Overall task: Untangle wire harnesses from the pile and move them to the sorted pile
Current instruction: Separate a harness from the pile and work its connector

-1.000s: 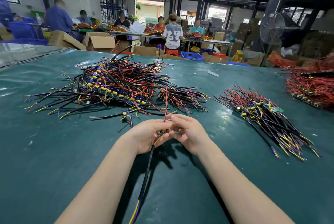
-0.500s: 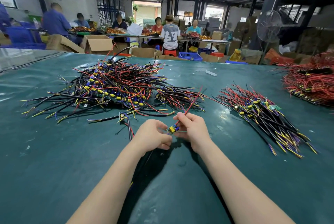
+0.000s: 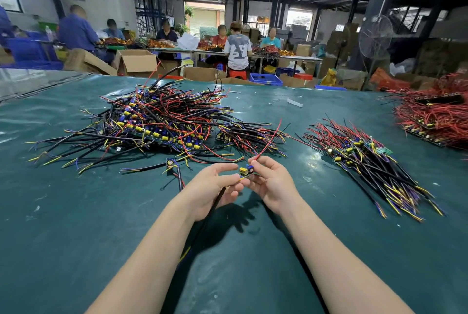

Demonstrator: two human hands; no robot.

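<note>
Since half a second ago the left hand (image 3: 212,187) has uncurled from a fist, its fingers now loose and part-spread, palm turned inward. From the head view, the wire harness (image 3: 245,170) sits between both hands above the green table (image 3: 76,237): a small board with yellow and blue parts, a thin red wire rising up and right, and a black sheathed cable lying across the left palm. The right hand (image 3: 273,184) pinches the board. The tangled pile (image 3: 157,121) lies beyond to the left, the sorted pile (image 3: 367,161) to the right.
</note>
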